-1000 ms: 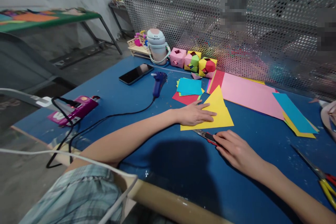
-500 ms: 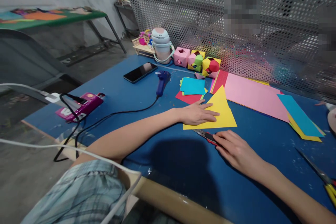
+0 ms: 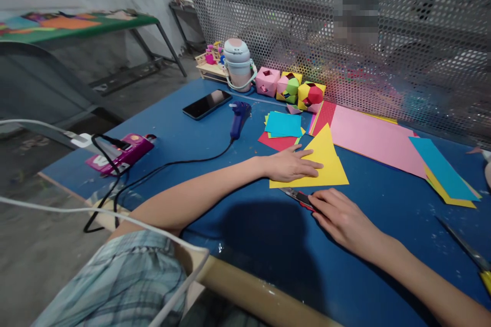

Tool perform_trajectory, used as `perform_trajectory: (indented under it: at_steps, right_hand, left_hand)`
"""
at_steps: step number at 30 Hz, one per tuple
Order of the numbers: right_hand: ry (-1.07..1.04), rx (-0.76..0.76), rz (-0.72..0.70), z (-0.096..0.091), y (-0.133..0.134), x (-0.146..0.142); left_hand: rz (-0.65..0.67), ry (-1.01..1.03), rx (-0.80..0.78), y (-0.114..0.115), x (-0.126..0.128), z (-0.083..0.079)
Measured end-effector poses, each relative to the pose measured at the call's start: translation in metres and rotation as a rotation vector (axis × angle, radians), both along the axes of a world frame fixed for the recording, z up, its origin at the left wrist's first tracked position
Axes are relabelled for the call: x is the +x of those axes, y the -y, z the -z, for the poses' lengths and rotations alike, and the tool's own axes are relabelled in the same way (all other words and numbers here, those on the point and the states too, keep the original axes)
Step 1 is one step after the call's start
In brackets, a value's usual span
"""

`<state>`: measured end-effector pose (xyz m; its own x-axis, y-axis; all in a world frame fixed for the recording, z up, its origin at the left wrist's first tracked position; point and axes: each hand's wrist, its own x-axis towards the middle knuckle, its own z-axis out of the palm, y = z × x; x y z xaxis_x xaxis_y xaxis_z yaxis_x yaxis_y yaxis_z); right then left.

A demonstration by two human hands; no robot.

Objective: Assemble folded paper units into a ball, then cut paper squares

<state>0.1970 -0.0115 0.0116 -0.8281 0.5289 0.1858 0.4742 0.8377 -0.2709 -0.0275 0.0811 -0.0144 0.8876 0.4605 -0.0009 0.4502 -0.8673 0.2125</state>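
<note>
Flat on a folded yellow paper (image 3: 330, 166) lies my left hand (image 3: 290, 163), its fingers spread and pressing the sheet to the blue table. My right hand (image 3: 339, 217) is closed around a utility knife (image 3: 301, 197) with a red and black body. The knife's blade points left, close to the paper's near edge; whether it touches the edge I cannot tell. Just beyond my left hand sit small blue paper squares (image 3: 284, 124) stacked over a red sheet (image 3: 276, 141).
A blue glue gun (image 3: 239, 120), a phone (image 3: 207, 104) and a purple power strip (image 3: 123, 153) with cords occupy the left. Paper cubes (image 3: 288, 87) and a flask (image 3: 238, 64) line the back. Pink paper (image 3: 372, 133), blue strips (image 3: 441, 167) and scissors (image 3: 470, 251) lie right.
The knife has shifted slightly left along the paper's near edge with my right hand. My left hand stays on the yellow paper. The whole view has drifted a little.
</note>
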Motion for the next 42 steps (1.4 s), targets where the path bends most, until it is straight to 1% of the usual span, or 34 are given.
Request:
perform_trajectory:
  at_steps: [11,21,30,37,42]
  right_hand:
    - [-0.001,0.015,0.000,0.001,0.001,0.000]
    - [-0.023,0.011,0.004,0.003,0.003,-0.006]
    - [-0.019,0.011,-0.012,0.002,0.001,-0.008]
    - [-0.003,0.021,-0.029,0.000,0.000,-0.011]
    - [-0.013,0.021,-0.032,0.000,0.000,-0.012]
  left_hand:
    - [-0.005,0.046,-0.005,0.000,0.001,0.000]
    - [0.005,-0.018,0.021,0.001,0.002,-0.003]
    - [0.022,0.051,0.029,0.000,0.001,-0.003]
    - [0.012,0.012,0.037,0.000,0.001,-0.002]
    - [-0.001,0.042,0.003,0.000,0.001,-0.002]
